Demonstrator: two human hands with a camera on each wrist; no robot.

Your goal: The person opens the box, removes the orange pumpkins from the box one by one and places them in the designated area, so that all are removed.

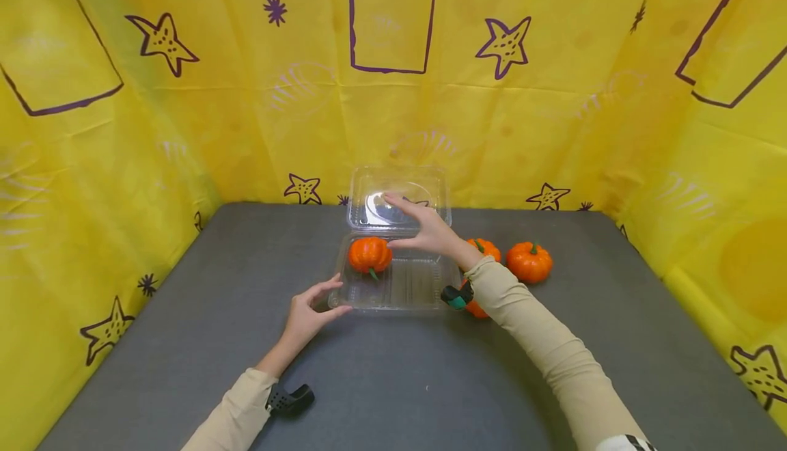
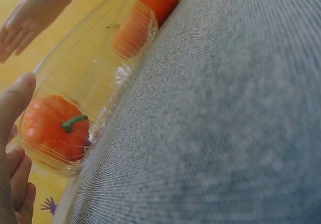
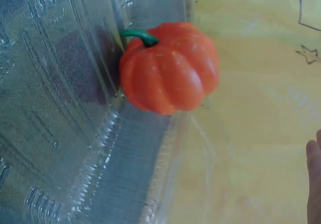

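Note:
A clear plastic clamshell container stands on the table with its lid raised at the back. Inside its left part lies a small orange pumpkin with a green stem, also seen through the wall in the left wrist view. My left hand holds the container's front left corner between thumb and fingers. Over the container, my right hand is spread with nothing in it, its thumb near the pumpkin. In the right wrist view, that pumpkin sits apart from the fingers.
To the right of the container are three more pumpkins: one at the far right, one behind the right wrist and one partly hidden beneath it. A yellow patterned cloth surrounds the grey table.

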